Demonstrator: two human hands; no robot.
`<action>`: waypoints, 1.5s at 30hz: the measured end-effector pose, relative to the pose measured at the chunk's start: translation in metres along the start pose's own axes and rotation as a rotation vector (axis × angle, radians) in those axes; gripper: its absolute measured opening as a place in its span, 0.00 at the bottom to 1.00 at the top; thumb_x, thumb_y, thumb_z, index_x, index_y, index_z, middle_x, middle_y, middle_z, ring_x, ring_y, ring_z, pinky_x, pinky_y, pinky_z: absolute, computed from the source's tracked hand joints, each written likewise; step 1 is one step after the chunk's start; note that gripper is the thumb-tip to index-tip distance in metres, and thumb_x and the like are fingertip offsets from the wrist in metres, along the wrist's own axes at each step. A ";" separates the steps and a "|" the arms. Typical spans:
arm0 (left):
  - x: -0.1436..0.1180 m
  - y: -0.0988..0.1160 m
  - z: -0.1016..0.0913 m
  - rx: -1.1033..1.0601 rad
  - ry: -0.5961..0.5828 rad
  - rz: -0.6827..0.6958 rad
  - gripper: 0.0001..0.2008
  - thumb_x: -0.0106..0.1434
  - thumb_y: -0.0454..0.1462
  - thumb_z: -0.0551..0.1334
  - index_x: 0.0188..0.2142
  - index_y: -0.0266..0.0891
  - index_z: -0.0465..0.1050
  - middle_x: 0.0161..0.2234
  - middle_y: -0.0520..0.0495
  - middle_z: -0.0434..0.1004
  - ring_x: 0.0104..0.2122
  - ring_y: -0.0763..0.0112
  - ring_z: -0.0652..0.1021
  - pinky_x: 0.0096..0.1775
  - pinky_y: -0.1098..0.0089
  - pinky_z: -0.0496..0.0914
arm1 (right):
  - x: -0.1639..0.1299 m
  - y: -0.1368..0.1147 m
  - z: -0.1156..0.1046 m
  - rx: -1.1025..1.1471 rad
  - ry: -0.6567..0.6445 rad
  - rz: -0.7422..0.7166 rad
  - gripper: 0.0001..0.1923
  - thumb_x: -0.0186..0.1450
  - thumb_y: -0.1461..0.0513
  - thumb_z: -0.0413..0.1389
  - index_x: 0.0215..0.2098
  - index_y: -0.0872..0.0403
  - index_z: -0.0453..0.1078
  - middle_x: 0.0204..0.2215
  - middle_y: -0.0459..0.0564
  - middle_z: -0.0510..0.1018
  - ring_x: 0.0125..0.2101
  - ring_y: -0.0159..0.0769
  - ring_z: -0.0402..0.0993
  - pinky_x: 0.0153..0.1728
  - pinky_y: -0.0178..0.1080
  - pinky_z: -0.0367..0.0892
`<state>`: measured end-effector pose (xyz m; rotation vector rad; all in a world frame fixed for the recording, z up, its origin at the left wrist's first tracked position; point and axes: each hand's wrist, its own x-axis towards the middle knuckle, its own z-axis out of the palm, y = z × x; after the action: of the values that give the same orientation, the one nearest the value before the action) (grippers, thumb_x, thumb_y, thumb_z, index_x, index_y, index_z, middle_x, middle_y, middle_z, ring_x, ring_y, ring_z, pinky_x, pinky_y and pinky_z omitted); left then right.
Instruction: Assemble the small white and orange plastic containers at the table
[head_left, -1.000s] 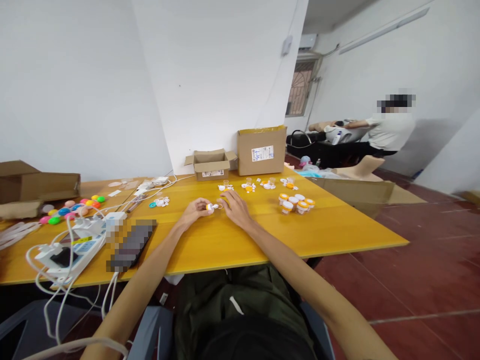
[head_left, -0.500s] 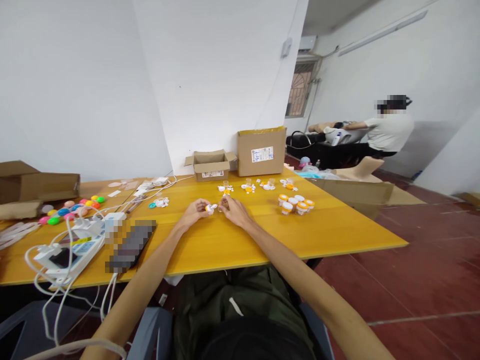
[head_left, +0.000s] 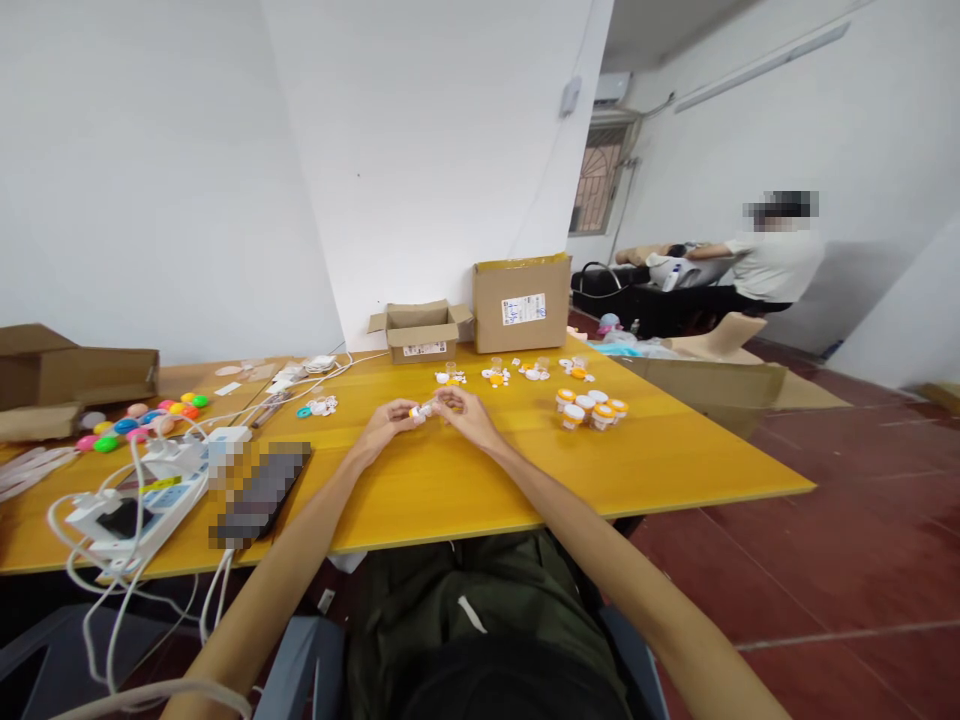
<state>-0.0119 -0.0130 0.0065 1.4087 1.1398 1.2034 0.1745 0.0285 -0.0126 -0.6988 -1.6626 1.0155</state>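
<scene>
My left hand (head_left: 386,425) is closed around a small white plastic part with an orange edge (head_left: 418,413), held just above the table. My right hand (head_left: 466,417) meets it from the right, fingertips pinched at the part's right end. Something small and pale shows between the two hands, too small to name. Beyond them lie little groups of white and orange plastic pieces (head_left: 496,378), with small clear cups (head_left: 543,367) among them. Several small clear jars with orange or white lids (head_left: 574,413) stand together to the right of my right hand.
A small open carton (head_left: 424,345) and a larger cardboard box (head_left: 521,305) stand at the table's back. On the left are a phone (head_left: 266,495), a power strip with cables (head_left: 169,500), and colourful plastic balls (head_left: 127,425). A person (head_left: 776,265) sits farther off, right.
My right hand's fingers have closed in toward the white part and turned slightly. My left hand keeps its hold, with the part tilted a little differently.
</scene>
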 end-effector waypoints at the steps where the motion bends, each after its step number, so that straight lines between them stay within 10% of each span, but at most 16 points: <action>1: 0.000 0.000 0.000 -0.003 -0.006 -0.005 0.22 0.40 0.42 0.76 0.36 0.39 0.78 0.37 0.46 0.83 0.38 0.64 0.79 0.47 0.62 0.72 | 0.000 0.000 0.001 -0.011 -0.007 -0.008 0.13 0.57 0.56 0.62 0.38 0.52 0.72 0.37 0.50 0.80 0.38 0.38 0.77 0.34 0.37 0.75; 45: 0.000 0.001 -0.001 -0.008 -0.119 0.021 0.25 0.46 0.53 0.73 0.38 0.38 0.80 0.32 0.45 0.82 0.32 0.67 0.78 0.41 0.66 0.73 | -0.004 -0.008 0.000 -0.166 -0.113 -0.070 0.08 0.58 0.57 0.62 0.33 0.53 0.75 0.31 0.47 0.81 0.33 0.35 0.76 0.37 0.37 0.69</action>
<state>-0.0125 -0.0136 0.0078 1.4693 1.0391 1.1214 0.1756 0.0213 -0.0077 -0.6969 -1.8726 0.8876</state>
